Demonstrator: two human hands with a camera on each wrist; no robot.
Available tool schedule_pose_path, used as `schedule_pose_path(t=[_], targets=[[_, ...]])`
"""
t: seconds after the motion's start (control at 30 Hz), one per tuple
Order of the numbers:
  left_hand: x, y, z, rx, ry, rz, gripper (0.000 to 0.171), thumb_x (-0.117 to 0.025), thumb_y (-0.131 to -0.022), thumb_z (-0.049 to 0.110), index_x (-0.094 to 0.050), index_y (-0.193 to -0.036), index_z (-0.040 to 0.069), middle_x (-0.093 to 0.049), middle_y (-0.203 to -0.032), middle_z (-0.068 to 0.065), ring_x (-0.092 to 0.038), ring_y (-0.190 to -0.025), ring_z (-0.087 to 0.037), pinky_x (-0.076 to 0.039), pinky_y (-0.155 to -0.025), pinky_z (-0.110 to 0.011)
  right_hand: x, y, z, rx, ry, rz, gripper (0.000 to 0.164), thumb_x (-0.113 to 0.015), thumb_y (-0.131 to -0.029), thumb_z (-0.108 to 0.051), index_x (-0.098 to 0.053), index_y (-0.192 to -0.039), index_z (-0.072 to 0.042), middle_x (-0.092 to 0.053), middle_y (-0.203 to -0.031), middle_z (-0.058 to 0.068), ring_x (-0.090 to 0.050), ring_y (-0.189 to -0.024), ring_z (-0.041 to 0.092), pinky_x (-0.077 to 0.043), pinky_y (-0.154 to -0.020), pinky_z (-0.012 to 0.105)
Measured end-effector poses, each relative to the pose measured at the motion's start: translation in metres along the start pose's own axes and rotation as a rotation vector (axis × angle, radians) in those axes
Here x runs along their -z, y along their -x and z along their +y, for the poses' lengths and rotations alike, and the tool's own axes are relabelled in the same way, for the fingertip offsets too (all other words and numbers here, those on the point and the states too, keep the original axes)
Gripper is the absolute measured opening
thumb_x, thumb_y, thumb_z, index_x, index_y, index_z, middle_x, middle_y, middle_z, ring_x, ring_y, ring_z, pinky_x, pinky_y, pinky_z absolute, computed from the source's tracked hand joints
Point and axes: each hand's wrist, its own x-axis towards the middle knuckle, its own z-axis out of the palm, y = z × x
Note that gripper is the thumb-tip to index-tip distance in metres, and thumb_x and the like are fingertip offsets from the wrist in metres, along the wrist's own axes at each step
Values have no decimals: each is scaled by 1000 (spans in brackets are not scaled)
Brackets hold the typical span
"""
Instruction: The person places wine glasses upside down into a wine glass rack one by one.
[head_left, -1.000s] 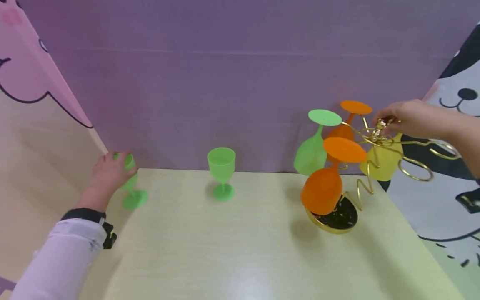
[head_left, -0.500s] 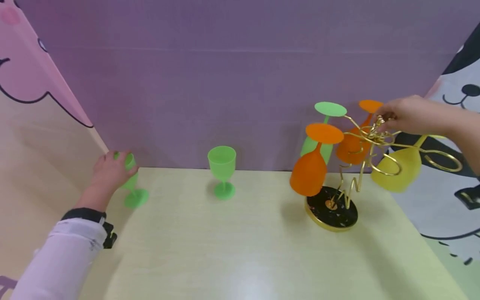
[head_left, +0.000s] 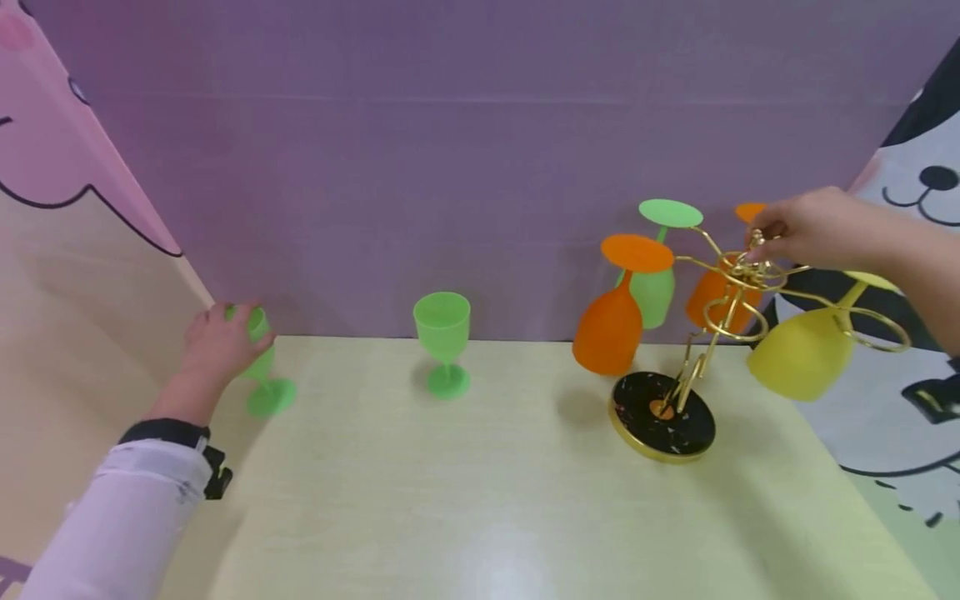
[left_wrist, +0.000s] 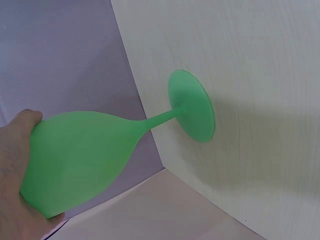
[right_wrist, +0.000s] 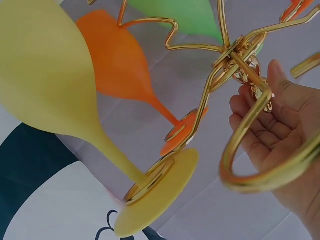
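At the left, my left hand holds an upright green goblet by its bowl near the rim. The left wrist view shows thumb and fingers around that bowl, its foot on the table. My right hand pinches the knob atop a gold wire goblet rack. Upside down by their feet hang an orange goblet, a green goblet, another orange goblet and a yellow goblet. In the right wrist view, a wire loop partly covers my right hand.
Another green goblet stands upright at the table's back middle. The rack's round black base rests on the pale table. A purple backdrop rises behind, and printed panels flank both sides.
The rack's top has turned clockwise as seen from above: the front orange goblet swung left and back, the yellow one right and nearer. My left hand and its goblet stayed put.
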Motion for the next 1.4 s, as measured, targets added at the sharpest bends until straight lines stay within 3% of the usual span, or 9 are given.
schedule_pose_path(t=[0.23, 0.6, 0.77, 0.97, 1.4], targets=[[1, -1, -3, -7, -15, 2, 66, -49, -97, 40, -28, -145, 0, -23, -138, -45, -25, -123, -64, -26, -100, -74, -1, 0, -3, 8, 14, 28, 22, -71, -88, -18, -68, -96, 3, -70, -83, 8, -58, -69, 17, -48, -59, 32], [1, 5, -2, 4, 11, -18, 67, -47, -97, 42, -27, -145, 0, -21, -140, -45, -22, -124, -65, -24, -101, -74, 3, -1, -12, -8, -10, -8, 23, -69, -90, -23, -68, -93, 0, -69, -77, 2, -56, -66, 16, -46, -60, 31], [2, 2, -2, 4, 2, -16, 66, -48, -97, 41, -27, -145, 1, -21, -140, -45, -22, -124, -65, -25, -100, -75, 5, 1, -8, -59, -30, -30, 32, -68, -91, -28, -69, -98, 4, -71, -81, 6, -60, -71, 19, -47, -64, 35], [1, -2, -5, -4, 0, -6, 66, -50, -96, 39, -28, -144, -1, -22, -138, -46, -24, -123, -65, -24, -101, -74, 4, 0, -4, -144, -114, -43, 52, -67, -89, -42, -68, -107, 6, -72, -90, 16, -61, -81, 27, -51, -73, 47], [9, -1, -1, 13, 0, -53, 74, -50, -96, 47, -28, -145, -2, -21, -139, -46, -25, -122, -66, -26, -98, -76, 3, -2, -3, -187, -173, -53, 59, -67, -87, -48, -67, -111, 5, -72, -97, 20, -60, -89, 34, -45, -80, 54]])
